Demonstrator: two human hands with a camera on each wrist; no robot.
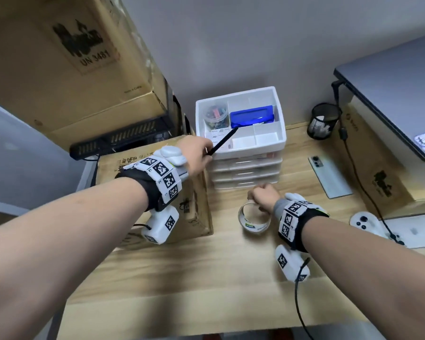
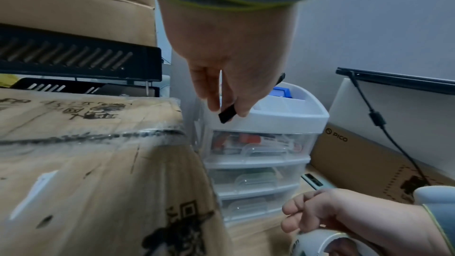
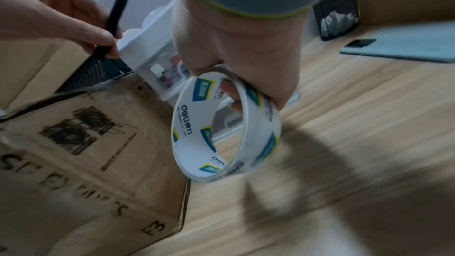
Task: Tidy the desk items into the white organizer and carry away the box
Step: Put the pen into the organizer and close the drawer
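Observation:
My left hand [image 1: 196, 153] pinches a black pen [image 1: 225, 141] whose tip points over the top tray of the white organizer [image 1: 268, 148]. The same pen [image 2: 227, 115] shows under my fingers, level with the organizer's [image 2: 283, 118] front rim. My right hand [image 1: 264, 196] grips a roll of clear tape [image 1: 254, 218] just above the wooden desk, in front of the organizer's drawers. The tape roll [image 3: 226, 126] hangs from my curled fingers. A taped cardboard box [image 1: 157, 192] sits left of the organizer, under my left wrist. A blue box [image 1: 252, 116] and a jar of clips [image 1: 215, 115] fill the tray's back compartments.
A phone [image 1: 329, 176] lies face down right of the organizer. A black mesh cup [image 1: 324, 121] stands behind it. A brown box [image 1: 378, 168] with a laptop [image 1: 398, 89] on top is at the right, a white game controller [image 1: 364, 222] and black cable in front. Large cardboard boxes [image 1: 66, 62] are stacked at the left.

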